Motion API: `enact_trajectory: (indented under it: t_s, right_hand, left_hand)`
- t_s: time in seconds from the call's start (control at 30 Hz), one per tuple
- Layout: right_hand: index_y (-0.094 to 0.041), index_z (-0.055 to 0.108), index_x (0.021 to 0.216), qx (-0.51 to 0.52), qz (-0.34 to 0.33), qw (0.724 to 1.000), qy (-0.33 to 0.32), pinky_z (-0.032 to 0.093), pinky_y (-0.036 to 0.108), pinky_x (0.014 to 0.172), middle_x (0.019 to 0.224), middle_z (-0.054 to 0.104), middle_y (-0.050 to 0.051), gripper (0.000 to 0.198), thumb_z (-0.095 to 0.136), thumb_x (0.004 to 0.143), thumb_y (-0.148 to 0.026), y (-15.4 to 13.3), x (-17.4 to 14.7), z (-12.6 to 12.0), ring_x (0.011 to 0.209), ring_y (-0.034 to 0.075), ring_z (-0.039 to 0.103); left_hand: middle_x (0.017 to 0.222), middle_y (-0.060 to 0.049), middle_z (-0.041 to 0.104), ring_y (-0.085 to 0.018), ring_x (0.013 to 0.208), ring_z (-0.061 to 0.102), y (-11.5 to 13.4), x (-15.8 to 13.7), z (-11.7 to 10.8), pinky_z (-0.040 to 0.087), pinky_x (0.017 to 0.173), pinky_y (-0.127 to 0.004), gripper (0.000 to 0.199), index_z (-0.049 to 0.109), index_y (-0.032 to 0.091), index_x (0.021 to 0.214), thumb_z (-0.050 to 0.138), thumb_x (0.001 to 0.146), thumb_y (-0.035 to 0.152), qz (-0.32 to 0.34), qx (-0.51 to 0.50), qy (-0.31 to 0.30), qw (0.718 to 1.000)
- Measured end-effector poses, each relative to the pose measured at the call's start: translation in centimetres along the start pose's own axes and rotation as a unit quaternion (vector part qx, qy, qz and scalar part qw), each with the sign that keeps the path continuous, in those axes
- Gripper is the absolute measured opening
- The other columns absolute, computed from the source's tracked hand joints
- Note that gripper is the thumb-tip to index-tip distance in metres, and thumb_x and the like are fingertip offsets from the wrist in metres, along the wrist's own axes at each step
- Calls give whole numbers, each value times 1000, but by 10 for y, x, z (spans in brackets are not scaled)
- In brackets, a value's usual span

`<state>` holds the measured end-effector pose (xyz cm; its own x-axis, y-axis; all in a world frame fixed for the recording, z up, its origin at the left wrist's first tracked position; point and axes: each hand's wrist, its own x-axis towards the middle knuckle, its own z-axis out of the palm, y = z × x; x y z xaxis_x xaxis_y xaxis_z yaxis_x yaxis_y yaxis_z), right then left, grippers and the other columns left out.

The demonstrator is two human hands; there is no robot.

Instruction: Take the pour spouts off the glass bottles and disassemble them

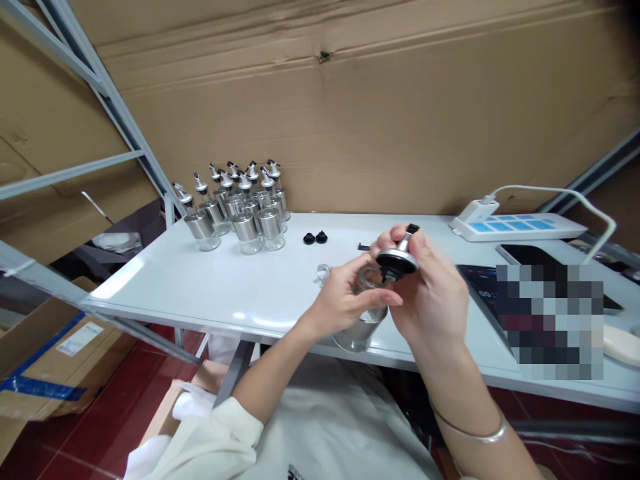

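Note:
My left hand [337,300] is wrapped around the upper part of an oil bottle [354,339], which has a clear glass base and a metal sleeve and leans slightly near the table's front edge. In my right hand [436,297], the fingers pinch a pour spout [397,261] with a silver disc, a black stopper and a black tip. The stopper is just over the bottle's mouth; whether they touch I cannot tell. Behind my left hand lies a small silver piece [323,271], partly hidden.
Several capped oil bottles [245,230] stand at the back left of the white table [210,287]. Two black stoppers [315,237] and a small black part [364,247] lie mid-table. On the right are a power strip [520,227], a phone [530,257] and a dark screen [480,287].

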<state>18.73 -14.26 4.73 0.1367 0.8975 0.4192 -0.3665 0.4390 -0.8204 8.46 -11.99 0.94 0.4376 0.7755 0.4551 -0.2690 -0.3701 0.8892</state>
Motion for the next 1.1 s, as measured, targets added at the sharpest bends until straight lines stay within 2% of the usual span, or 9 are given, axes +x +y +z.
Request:
enact_trajectory:
  t_s: [0.2,0.27,0.37,0.5,0.6,0.73,0.9,1.1]
  right_hand:
    - [-23,50,77,72,6,996,59,49,26,63,74,40,1,17,45,90,-34,-4,-6,-4,67,13,49]
    - [-23,51,76,84,4,993,77,50,27,66,74,40,0,17,46,89,-33,-5,-8,-4,68,13,48]
    - [-23,51,75,69,-3,993,92,50,29,67,74,42,1,18,48,88,-34,-5,-9,-6,68,14,47]
    - [-23,51,77,48,-12,996,69,48,29,66,74,41,0,18,49,88,-37,0,-10,-10,68,14,47]
    - [-23,51,78,24,-22,998,46,47,29,67,75,41,0,19,47,89,-38,1,-9,-14,69,14,47]
    - [-24,51,77,9,-35,998,43,47,30,68,75,41,0,19,48,89,-38,-3,-8,-20,69,14,47]
    - [-23,54,78,11,-47,997,56,46,28,66,74,42,0,17,53,86,-37,-6,-5,-17,69,14,47]
    - [-25,56,80,-43,-90,994,44,46,29,65,77,48,0,12,56,86,-36,-13,3,-7,70,14,50]
  left_hand:
    - [69,2,55,-6,57,46,12,-7,-4,38,55,-19,39,57,17,88,75,68,45,-22,-21,3,1000]
    - [65,3,55,-6,55,47,19,-12,-11,37,52,-18,35,57,17,86,76,68,40,-31,2,30,999]
    - [63,4,56,-6,53,50,28,-19,-30,39,50,-17,29,56,17,81,75,68,36,-23,72,103,992]
    - [61,5,56,-7,51,52,30,-18,-69,41,50,-17,26,55,18,82,71,70,34,8,167,206,964]
    - [57,6,53,-7,49,51,27,-14,-105,40,49,-17,23,52,18,77,69,70,34,33,233,288,928]
    - [56,6,53,-9,52,53,28,-14,-155,41,52,-18,21,50,19,78,65,71,33,56,300,366,879]
    - [60,5,53,-9,56,54,30,-14,-207,42,56,-19,20,50,18,80,63,72,31,60,361,399,841]
    - [65,4,54,-9,59,54,16,14,-253,42,62,-21,13,52,17,84,60,78,26,76,424,432,793]
